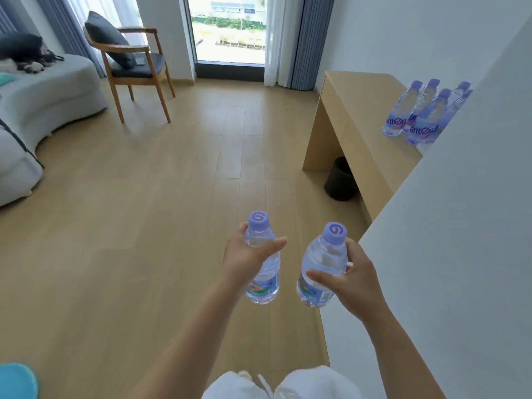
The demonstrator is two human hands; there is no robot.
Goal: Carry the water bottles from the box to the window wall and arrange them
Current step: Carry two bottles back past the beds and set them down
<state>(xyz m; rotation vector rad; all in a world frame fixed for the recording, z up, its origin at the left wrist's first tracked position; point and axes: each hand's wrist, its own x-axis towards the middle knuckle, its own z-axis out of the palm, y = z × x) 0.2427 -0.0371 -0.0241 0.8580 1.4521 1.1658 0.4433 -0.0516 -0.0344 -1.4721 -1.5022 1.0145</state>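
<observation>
1. nearest us, at 6 o'clock, we see white trousers [302,384] at the bottom edge, and a blue object [15,381] at 8 o'clock in the corner, too cut off to tell what it is.
2. just above, our left hand [244,256] grips the left bottle [263,266] high on its body, thumb across the front and fingers curled behind it; the bottle is upright, purple cap up.
3. beside it, toward 5 o'clock, our right hand [349,279] holds the right bottle [324,267], thumb pressed on the front, fingers wrapped round the far side; this one tilts slightly to the right. the two bottles are near each other but apart, both above the wooden floor [144,226].
4. farther out at 2 o'clock, a wooden desk [357,110] stands against the white wall, with a dark bin [341,180] under it.
5. on the desk, a cluster of bottles [417,113] stands upright and close together, partly hidden by the near wall corner.
6. at 11 o'clock, a wooden armchair [135,67] with a dark cushion stands beside a grey sofa [43,93].
7. farthest, at 12 o'clock, the window [230,27] sits between curtains.
</observation>
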